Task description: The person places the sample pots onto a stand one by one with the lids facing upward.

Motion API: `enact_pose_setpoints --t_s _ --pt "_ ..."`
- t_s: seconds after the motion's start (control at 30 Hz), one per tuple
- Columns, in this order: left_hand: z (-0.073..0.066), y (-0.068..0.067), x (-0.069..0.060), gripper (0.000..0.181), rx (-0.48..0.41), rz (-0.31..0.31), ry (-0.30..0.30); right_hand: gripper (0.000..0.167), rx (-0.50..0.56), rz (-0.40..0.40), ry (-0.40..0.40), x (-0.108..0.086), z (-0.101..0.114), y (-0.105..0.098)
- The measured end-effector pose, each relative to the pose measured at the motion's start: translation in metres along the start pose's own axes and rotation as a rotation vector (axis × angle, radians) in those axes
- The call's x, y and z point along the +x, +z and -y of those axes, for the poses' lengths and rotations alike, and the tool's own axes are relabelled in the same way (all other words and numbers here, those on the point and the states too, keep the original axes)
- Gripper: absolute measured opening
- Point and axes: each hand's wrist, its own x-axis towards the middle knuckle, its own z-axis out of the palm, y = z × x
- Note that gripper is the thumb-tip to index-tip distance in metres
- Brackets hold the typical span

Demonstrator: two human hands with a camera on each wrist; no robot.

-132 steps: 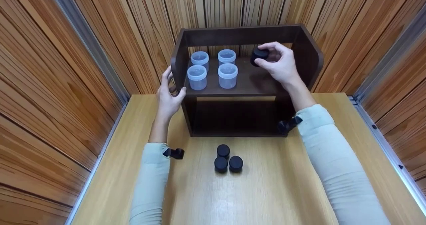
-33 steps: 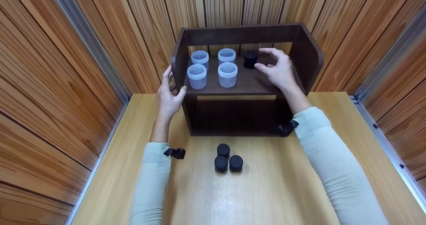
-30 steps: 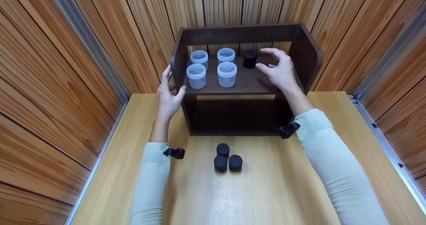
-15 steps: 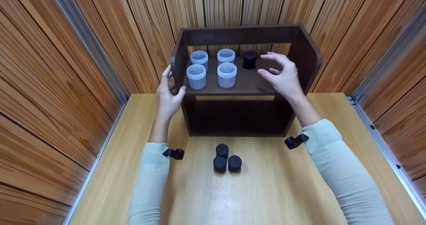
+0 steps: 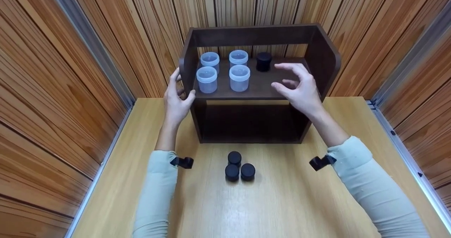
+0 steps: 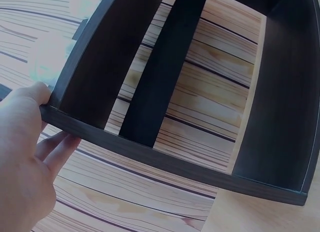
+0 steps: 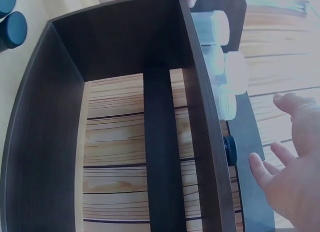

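Observation:
My left hand [image 5: 177,102] grips the left side panel of the dark brown shelf unit [image 5: 246,98], thumb at the front edge and fingers behind; the left wrist view shows this hand [image 6: 25,157] on the panel edge. Over the right part of the upper shelf, my right hand [image 5: 302,90] holds nothing, its fingers spread apart from the thumb. Just left of its fingertips a black jar [image 5: 263,62] stands at the back of that shelf. Several translucent jars, one at the front [image 5: 239,79], stand on the left and middle.
On the wooden table [image 5: 229,210], three black jars stand close together, one at the back [image 5: 234,158] and two in front [image 5: 232,173] [image 5: 248,172]. Wood-plank walls [image 5: 236,5] rise behind and at both sides.
The black jar my right hand was holding now stands on the upper shelf, let go. That hand has drawn back toward the front right. My left hand keeps its grip.

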Motion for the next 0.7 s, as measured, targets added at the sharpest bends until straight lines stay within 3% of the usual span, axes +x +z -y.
enact_pose_setpoints --t_s 0.33,0.7 --pt "0.000 0.000 -0.001 0.077 0.007 -0.004 0.001 0.059 0.031 -0.013 -0.052 -0.023 0.002 0.006" --pt "0.003 0.000 0.000 0.077 0.013 0.013 0.012 0.056 0.077 0.049 -0.082 -0.051 -0.001 0.009"
